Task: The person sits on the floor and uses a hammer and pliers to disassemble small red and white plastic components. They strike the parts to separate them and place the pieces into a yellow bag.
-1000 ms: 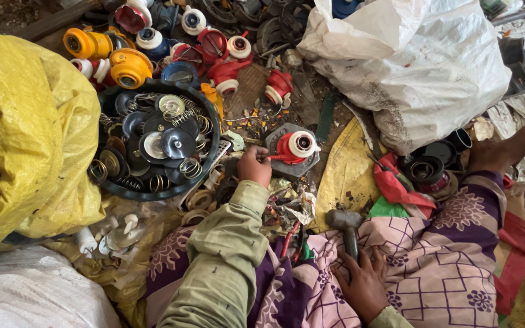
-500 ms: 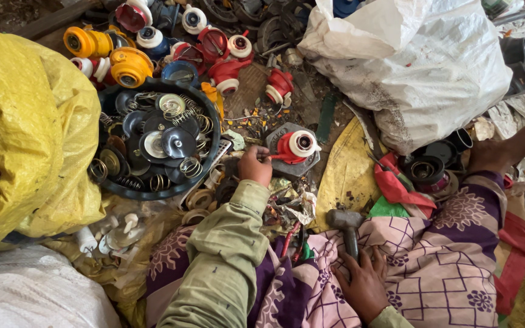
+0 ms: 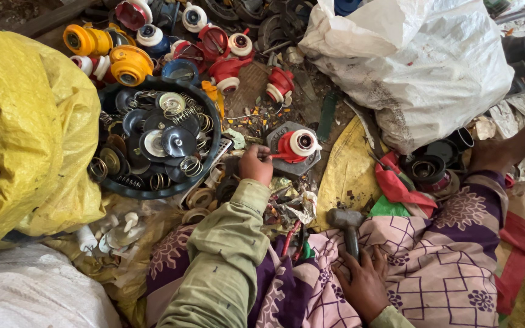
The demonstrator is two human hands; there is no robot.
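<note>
We're seated on the ground among scrap, legs under a patterned cloth. Biggest items: yellow sack at 9 o'clock, white sack at 1 o'clock, both slumped open within arm's reach. Next, the dark round tub at 10 o'clock holds springs and metal discs, apparently sorted parts. Loose red, white and orange spools are piled at 12 o'clock. At centre, a red-and-white spool lies on its side on a grey metal plate, likely a hard base for striking. Our left hand is pinched shut on a thin tool against that spool, steadying it. Our right hand at 5 o'clock wraps the hammer handle, head resting on our lap.
</note>
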